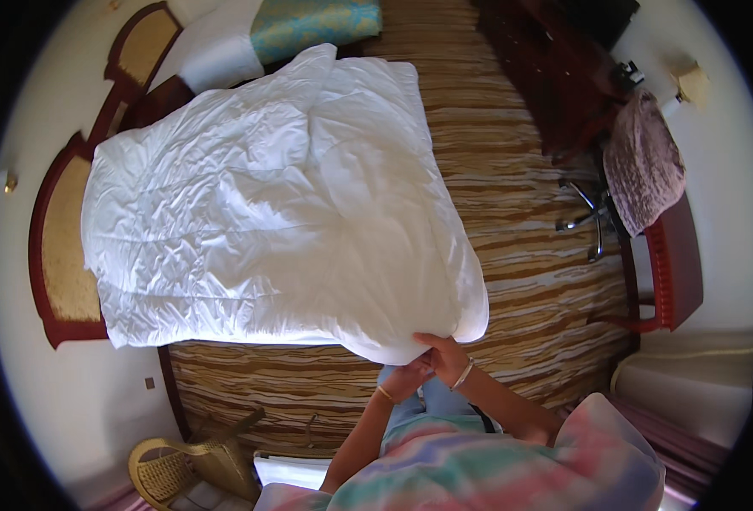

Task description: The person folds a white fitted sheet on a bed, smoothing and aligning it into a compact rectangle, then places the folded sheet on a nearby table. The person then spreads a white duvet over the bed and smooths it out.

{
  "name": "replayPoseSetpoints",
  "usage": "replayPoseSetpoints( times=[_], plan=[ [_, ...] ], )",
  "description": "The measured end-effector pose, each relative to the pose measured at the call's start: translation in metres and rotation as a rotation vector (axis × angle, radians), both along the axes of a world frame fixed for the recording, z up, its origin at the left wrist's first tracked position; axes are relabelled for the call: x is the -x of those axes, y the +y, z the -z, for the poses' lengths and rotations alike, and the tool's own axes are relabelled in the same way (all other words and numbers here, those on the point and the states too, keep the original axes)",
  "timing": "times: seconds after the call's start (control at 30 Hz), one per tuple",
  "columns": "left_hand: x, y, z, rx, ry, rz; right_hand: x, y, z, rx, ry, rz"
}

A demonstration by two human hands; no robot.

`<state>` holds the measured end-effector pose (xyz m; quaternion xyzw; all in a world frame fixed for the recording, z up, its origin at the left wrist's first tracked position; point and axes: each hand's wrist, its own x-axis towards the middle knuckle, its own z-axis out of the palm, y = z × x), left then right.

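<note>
A white quilted duvet [283, 213] lies spread and wrinkled over the bed, its near right corner hanging toward me. At that corner my right hand [446, 358] is closed on the duvet's edge, thumb on top of the cloth. Just left of it and touching it, my left hand [407, 381] is closed at the same edge, its fingertips partly hidden by the right hand and the cloth. A bracelet circles each wrist.
A dark red headboard with tan panels [65, 238] stands at the left. Beyond is another bed with a teal and gold runner [317, 25]. At the right are a swivel chair draped in pink cloth [644, 166] and a red wooden chair [674, 264]. A wicker chair [168, 473] stands lower left.
</note>
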<state>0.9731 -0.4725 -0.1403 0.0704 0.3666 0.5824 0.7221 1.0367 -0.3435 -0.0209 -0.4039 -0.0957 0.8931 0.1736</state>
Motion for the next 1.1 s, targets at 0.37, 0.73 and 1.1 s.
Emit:
replayPoseSetpoints(
  times=[0.37,0.73,1.1],
  plan=[
    [0.000,0.082,0.062,-0.054,-0.358,-0.737,0.003,-0.010,-0.037,0.143,0.178,-0.097],
    [-0.108,0.172,-0.032,-1.168,-1.103,-1.921,-0.036,0.061,-0.030,0.258,0.179,-0.402],
    [-0.322,0.150,-0.074,0.578,-0.508,-1.805,-0.167,0.209,0.151,-0.582,-0.394,-1.032]
  ],
)
